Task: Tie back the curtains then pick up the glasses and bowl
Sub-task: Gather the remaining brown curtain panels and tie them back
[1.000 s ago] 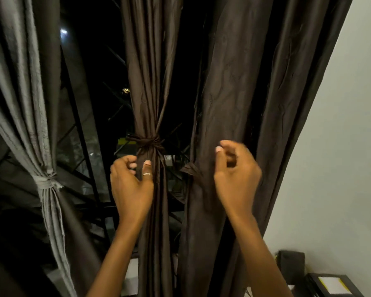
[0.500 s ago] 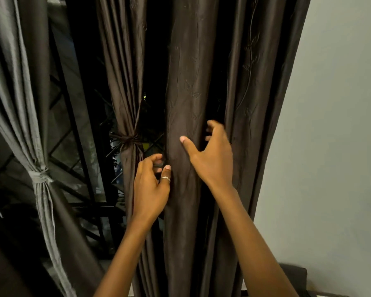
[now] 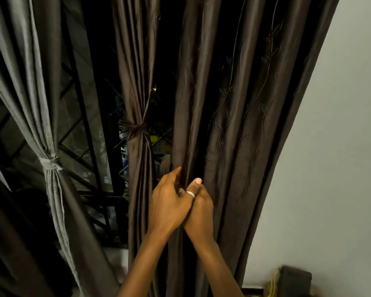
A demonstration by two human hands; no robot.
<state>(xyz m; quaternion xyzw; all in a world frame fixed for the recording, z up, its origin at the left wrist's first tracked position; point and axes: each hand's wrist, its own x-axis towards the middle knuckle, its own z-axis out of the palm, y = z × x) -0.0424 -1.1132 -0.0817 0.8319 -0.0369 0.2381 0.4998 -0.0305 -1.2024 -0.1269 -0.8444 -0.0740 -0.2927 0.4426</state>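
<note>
Head view: the fingers of the left hand [image 3: 169, 202] curl round a bunched fold at the inner edge of the loose brown curtain [image 3: 240, 129], just below the middle of the frame, pinching the cloth between fingers and ringed thumb. The right hand [image 3: 201, 209] lies pressed against the left, partly behind it; its fingers go into the folds and are hidden, so whether they are clenched on cloth or merely resting there cannot be told.

The curtain hangs from the top of the frame to the bottom, its long axis running nearly straight up and down, and most of its width spreads to the right of both hands, toward the pale wall [image 3: 341, 146] on the right side. The coming move, as I judge it, turns on this: the cloth still to be gathered lies rightward of the fingers, so the right hand is the nearer one to sweep it in while the left holds the bundle.

Left of the hands, the narrow brown curtain [image 3: 137, 82] is already cinched by its knotted tie [image 3: 136, 128], and in the lower left the grey curtain [image 3: 30, 82] is tied too. No tie for the loose panel can be made out. The glasses and bowl are not in view.
</note>
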